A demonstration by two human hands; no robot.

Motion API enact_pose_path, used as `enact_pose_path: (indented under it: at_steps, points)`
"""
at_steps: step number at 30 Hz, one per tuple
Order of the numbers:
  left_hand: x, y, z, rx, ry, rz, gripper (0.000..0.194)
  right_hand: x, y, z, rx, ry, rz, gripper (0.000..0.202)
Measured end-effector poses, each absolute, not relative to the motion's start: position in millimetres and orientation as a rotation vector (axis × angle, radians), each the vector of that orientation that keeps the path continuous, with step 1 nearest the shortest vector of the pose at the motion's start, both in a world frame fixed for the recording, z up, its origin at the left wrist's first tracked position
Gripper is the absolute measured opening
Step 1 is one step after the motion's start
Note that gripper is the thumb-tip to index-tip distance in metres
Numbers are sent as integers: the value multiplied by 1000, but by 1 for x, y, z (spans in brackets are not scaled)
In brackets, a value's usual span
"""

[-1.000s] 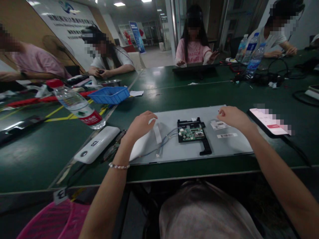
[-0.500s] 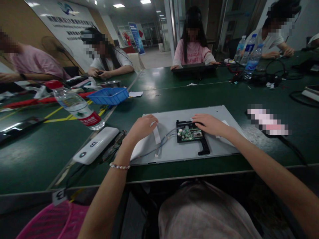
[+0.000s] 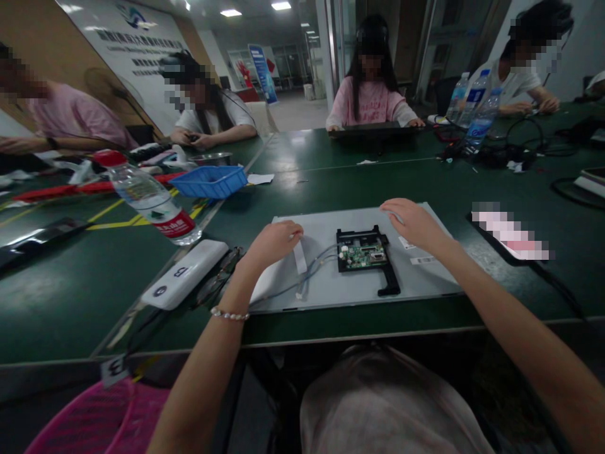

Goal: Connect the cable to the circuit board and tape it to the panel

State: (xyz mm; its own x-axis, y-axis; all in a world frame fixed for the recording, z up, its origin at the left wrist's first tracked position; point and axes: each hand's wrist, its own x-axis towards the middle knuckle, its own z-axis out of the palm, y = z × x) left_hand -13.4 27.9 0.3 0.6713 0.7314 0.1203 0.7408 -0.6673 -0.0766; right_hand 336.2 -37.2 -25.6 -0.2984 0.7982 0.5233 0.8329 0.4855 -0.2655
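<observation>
A flat grey panel (image 3: 326,296) lies on the green table in front of me. On it sits a black bracket (image 3: 390,277) with a green circuit board (image 3: 362,255), from which thin grey-blue cables (image 3: 314,268) run left. Fingers curled, my left hand (image 3: 278,239) is over the panel's left part at the top of a white strip (image 3: 300,257); the fingertips are too small to read clearly. My right hand (image 3: 412,222) is above the panel's back right part, fingers extended and holding nothing, apart from the bracket. White labels (image 3: 422,260) show beneath it.
Left of the panel are a white power bank (image 3: 186,274), glasses (image 3: 217,280), a water bottle (image 3: 158,208) and a blue tray (image 3: 210,183). A phone (image 3: 510,236) with a cable lies right. People sit across the table. A pink basket (image 3: 104,419) stands below the edge.
My right hand has moved off the bracket's top edge, to the right and away from me. The bracket's back edge and the labels are now uncovered. My left hand has barely moved.
</observation>
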Motion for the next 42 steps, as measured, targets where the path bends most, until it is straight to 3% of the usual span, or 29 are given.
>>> enact_pose_path:
  at_steps: [7, 22, 29, 42]
  points:
    - [-12, 26, 3, -2737, -1298, -143, 34, 350, -37, -33, -1460, -2268, 180, 28]
    - [-8, 17, 11, -2746, -1323, -320, 37, 354, -36, -37, -1447, -2166, 180, 21]
    - [37, -26, 33, -2759, -1052, -248, 35, 349, -37, -41, -1408, -2223, 223, 20]
    - [87, -4, 9, -3284, -777, -162, 64, 345, -32, -49, -1394, -2179, 183, 17]
